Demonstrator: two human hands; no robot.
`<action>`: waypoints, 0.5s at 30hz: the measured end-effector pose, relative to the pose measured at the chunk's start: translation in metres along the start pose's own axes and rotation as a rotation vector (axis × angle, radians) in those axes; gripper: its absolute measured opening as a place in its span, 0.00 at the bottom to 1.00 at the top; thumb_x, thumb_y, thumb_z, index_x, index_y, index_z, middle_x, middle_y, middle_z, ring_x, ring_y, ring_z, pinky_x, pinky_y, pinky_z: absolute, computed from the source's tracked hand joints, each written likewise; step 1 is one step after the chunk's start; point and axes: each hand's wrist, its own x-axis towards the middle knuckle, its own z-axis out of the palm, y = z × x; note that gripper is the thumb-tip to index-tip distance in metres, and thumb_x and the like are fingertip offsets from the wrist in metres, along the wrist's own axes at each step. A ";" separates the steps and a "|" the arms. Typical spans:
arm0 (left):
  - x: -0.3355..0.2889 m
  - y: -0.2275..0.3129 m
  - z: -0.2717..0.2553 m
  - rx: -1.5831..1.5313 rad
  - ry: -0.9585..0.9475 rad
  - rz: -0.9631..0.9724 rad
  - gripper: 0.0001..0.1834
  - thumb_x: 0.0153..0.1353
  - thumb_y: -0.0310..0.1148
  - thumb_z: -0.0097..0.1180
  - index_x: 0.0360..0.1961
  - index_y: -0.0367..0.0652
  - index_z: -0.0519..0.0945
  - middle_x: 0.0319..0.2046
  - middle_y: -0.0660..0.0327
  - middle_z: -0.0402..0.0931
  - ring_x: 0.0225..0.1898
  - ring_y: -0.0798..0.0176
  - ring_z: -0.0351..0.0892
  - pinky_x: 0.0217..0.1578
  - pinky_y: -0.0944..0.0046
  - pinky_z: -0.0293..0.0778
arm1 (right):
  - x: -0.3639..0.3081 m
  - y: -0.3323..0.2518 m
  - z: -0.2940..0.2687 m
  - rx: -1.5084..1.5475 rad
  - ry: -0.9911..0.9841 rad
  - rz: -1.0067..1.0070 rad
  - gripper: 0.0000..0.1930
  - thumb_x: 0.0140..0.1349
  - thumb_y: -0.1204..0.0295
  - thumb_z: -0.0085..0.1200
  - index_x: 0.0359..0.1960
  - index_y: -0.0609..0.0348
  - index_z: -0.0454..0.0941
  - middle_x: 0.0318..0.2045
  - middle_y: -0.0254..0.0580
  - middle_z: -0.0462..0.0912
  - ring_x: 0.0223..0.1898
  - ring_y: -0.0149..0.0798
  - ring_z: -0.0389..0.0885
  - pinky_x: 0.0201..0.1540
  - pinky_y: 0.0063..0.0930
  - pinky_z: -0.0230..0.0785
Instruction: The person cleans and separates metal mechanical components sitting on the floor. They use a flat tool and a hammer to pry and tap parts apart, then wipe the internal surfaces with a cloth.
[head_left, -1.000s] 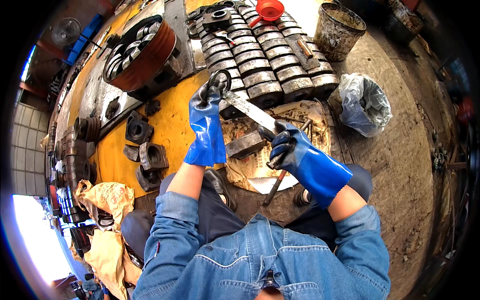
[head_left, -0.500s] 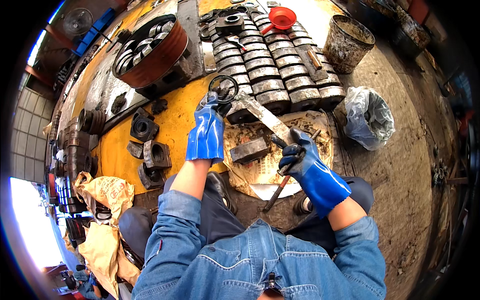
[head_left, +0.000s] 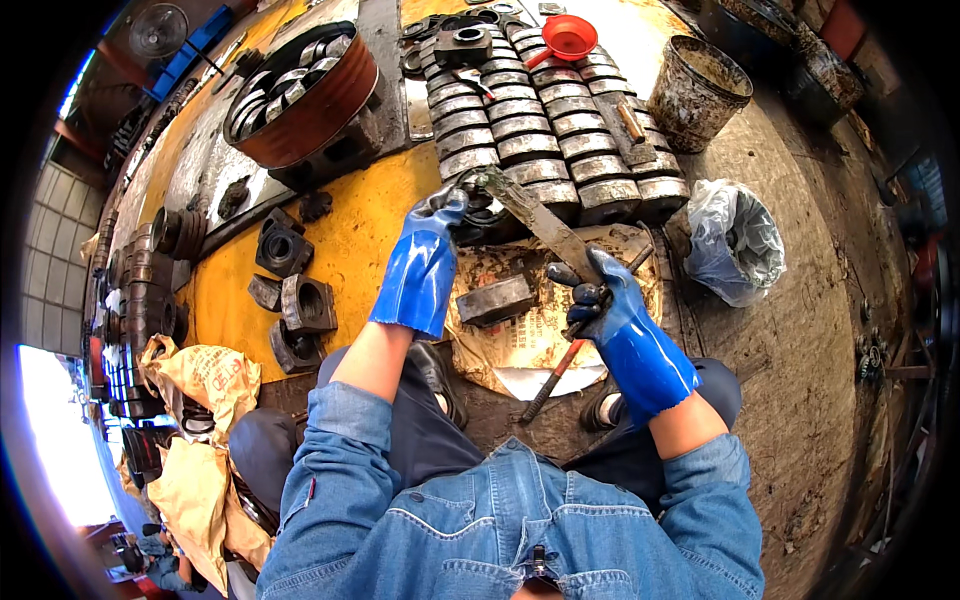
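Note:
Both my hands wear blue rubber gloves. In front of me, my left hand point(head_left: 425, 258) is closed on a dark ring, which is partly hidden by the fingers and the blade. My right hand point(head_left: 632, 335) grips a long flat metal scraper point(head_left: 545, 228), its far end slanting up to the left and lying over the ring. Behind the right hand passes a rod with a red and dark grip point(head_left: 553, 384); whether the fingers touch it is hidden. Below the scraper, a dark metal block point(head_left: 496, 300) rests on a stained paper sack point(head_left: 530, 350).
Rows of stacked metal rings point(head_left: 527, 145) stand ahead, with a red ladle point(head_left: 568, 40) on top. To their right are a grimy bucket point(head_left: 700, 90) and a plastic-lined container point(head_left: 735, 245). A rusty drum point(head_left: 310, 115) of rings and loose bearing blocks point(head_left: 308, 303) sit left.
My left hand has shifted slightly right and the ring has dropped toward the nearest stacked rings. The scraper's far end now overlaps the ring. My right hand stays nearly in place.

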 end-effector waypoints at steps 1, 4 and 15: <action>0.002 -0.003 0.000 0.008 -0.019 0.008 0.13 0.68 0.30 0.58 0.52 0.37 0.82 0.46 0.59 0.83 0.43 0.64 0.83 0.47 0.63 0.81 | 0.000 -0.001 -0.002 -0.013 -0.020 -0.006 0.19 0.72 0.53 0.47 0.55 0.50 0.75 0.43 0.51 0.85 0.14 0.19 0.62 0.18 0.17 0.54; 0.002 -0.004 0.000 0.044 -0.004 0.003 0.13 0.68 0.30 0.59 0.51 0.37 0.82 0.45 0.61 0.84 0.42 0.66 0.83 0.46 0.64 0.81 | -0.004 -0.005 -0.003 0.010 -0.148 -0.036 0.18 0.72 0.55 0.47 0.56 0.48 0.74 0.41 0.52 0.86 0.15 0.19 0.63 0.17 0.17 0.53; -0.005 0.010 0.013 0.349 0.045 0.077 0.14 0.67 0.29 0.60 0.50 0.33 0.82 0.41 0.58 0.85 0.43 0.65 0.84 0.45 0.65 0.80 | -0.012 -0.014 -0.013 -0.127 0.037 -0.086 0.16 0.71 0.56 0.48 0.53 0.47 0.75 0.41 0.52 0.86 0.15 0.20 0.63 0.16 0.18 0.53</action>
